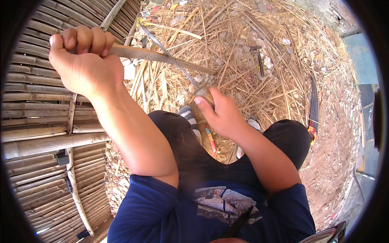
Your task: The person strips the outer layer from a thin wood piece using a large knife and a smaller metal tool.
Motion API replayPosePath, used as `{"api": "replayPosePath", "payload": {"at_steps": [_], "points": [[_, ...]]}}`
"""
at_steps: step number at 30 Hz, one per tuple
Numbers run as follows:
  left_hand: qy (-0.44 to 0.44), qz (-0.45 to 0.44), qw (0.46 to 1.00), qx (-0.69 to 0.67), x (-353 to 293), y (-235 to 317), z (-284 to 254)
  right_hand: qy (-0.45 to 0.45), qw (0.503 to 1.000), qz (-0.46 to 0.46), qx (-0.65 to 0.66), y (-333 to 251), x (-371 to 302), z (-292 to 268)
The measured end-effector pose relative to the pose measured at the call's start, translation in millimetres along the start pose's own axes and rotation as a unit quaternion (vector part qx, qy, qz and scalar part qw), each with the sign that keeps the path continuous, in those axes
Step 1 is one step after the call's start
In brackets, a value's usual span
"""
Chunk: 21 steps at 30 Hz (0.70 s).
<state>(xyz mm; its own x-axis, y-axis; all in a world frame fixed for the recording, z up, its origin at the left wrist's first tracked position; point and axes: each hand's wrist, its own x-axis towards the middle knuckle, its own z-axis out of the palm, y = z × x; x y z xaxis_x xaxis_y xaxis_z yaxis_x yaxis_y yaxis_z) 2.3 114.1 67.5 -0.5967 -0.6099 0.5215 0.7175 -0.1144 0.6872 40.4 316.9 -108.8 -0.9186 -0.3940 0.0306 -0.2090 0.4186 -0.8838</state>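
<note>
My left hand (87,56), raised at the upper left, is closed around one end of a flat bamboo strip (137,53). The strip slopes down to the right, its free end over the litter in front of my knees. In my right hand (221,111) is the wooden handle of a long, narrow-bladed knife (184,72), the thumb lying along the handle. Its blade points up and to the left and crosses the strip near the middle. I cannot tell whether blade and strip touch.
A slatted bamboo wall (40,105) stands close on the left. Bamboo splinters (227,48) cover the ground ahead. A hammer (259,62) lies among them, and a saw (313,105) lies beside my right knee. My sandalled feet (190,119) are below the knife.
</note>
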Motion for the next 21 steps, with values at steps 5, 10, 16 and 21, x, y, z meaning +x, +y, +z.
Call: {"api": "replayPosePath", "payload": {"at_steps": [5, 10, 16, 21], "points": [[-0.027, 0.004, 1.000, -0.005, 1.7, -0.4, -3.1, -0.003, 0.997, 0.000, 0.071, -13.9, -1.8, -22.1], [-0.048, 0.005, 0.999, -0.015, -1.2, -2.1, 3.4, 0.056, 0.970, -0.076, 0.223, -27.3, -17.3, -21.7], [0.027, 0.002, 1.000, 0.003, 2.9, -4.3, 0.2, 0.024, 0.999, -0.021, 0.003, 4.3, -1.7, 16.6], [-0.014, 0.013, 1.000, -0.010, 10.1, -7.2, -15.6, -0.011, 0.999, 0.014, 0.035, -12.5, -2.1, -14.8]]}}
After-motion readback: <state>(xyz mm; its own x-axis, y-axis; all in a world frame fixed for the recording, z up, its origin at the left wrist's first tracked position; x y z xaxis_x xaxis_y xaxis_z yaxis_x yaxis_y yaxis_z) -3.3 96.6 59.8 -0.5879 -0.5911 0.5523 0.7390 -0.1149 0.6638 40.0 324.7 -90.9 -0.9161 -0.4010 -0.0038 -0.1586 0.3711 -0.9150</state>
